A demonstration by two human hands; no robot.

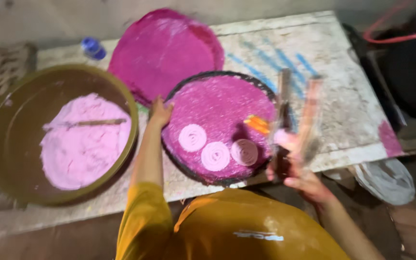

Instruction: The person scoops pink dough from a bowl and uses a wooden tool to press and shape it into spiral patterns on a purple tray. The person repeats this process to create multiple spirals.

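Note:
My left hand [160,111] rests on the left rim of a round black-rimmed tray [203,77] covered with a pink cloth. Three pale pink spiral coils [216,155] lie on the cloth near its front. My right hand [298,174] is closed around a blurred press-like tool [309,120] with wooden handles, held over the tray's right edge. An orange piece [257,124] shows beside the tool. A large olive bowl [6,139] at the left holds pink dough [80,149] with a wooden stick [97,122] lying in it.
A second pink-covered round tray [164,45] lies behind the first on a worn white table [343,96]. A blue bottle cap [92,47] sits at the back left. A grey bag [386,180] and dark items are at the right.

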